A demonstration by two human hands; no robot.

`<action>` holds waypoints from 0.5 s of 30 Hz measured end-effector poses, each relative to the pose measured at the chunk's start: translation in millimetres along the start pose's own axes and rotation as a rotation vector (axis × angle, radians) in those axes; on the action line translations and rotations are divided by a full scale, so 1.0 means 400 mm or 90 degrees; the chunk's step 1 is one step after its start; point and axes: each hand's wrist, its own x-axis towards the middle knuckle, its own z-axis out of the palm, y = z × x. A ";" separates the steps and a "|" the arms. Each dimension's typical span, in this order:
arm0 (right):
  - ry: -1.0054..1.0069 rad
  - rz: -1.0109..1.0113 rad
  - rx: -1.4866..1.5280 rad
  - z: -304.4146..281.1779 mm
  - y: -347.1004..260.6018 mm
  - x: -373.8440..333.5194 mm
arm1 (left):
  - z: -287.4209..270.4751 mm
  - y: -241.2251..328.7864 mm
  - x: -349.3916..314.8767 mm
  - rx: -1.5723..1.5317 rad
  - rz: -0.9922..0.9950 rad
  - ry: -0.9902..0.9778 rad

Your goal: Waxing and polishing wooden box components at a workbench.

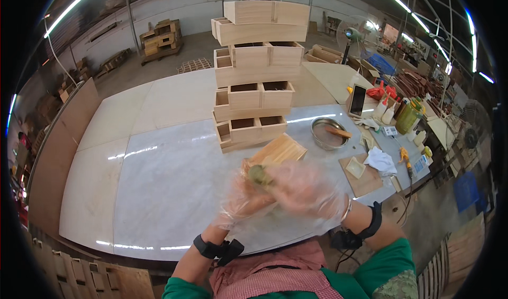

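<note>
Both my hands wear thin clear plastic gloves. My left hand (pixel 244 196) grips a wooden box (pixel 280 150) with a yellowish, wet-looking face, tilted above the table. My right hand (pixel 307 188), smeared by motion, presses a greenish-brown wad (pixel 259 176), perhaps a sponge or cloth, against the near part of the box. Parts of the box are hidden behind my hands. Beyond it rises a tall stack of pale wooden boxes (pixel 256 100) with open compartments. A round metal bowl (pixel 329 145), with a brown wooden-looking piece across its rim, sits to the right.
White sheeting covers the table (pixel 164 193). At right lie a white cloth (pixel 381 160), a board (pixel 365 180) with a small pale dish (pixel 355 168), a yellow-handled tool (pixel 405 156) with a cord, several bottles (pixel 388 114) and a phone-like device (pixel 357 100). A wooden panel (pixel 63 140) borders the left.
</note>
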 end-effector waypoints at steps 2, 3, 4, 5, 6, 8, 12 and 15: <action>0.044 -0.004 -0.005 -0.011 0.039 -0.026 | -0.010 0.002 -0.007 0.014 0.034 0.029; 0.006 0.104 -0.036 -0.031 0.077 -0.048 | -0.008 0.008 -0.008 0.016 0.034 0.030; -0.034 0.209 -0.065 -0.050 0.092 -0.046 | 0.000 0.016 -0.005 0.055 -0.010 0.028; 0.016 0.150 -0.123 -0.064 0.066 -0.037 | 0.005 0.021 -0.001 0.094 -0.054 0.025; 0.017 0.146 -0.122 -0.044 0.056 -0.032 | 0.007 0.011 0.000 0.096 -0.054 0.029; 0.069 -0.054 -0.105 -0.010 0.009 -0.019 | 0.009 -0.017 -0.006 -0.087 0.001 0.065; 0.002 -0.059 -0.240 -0.007 0.048 -0.029 | -0.011 0.005 -0.009 0.076 -0.035 0.037; -0.025 0.033 -0.234 -0.015 0.168 0.008 | -0.003 0.037 0.002 0.058 -0.091 0.045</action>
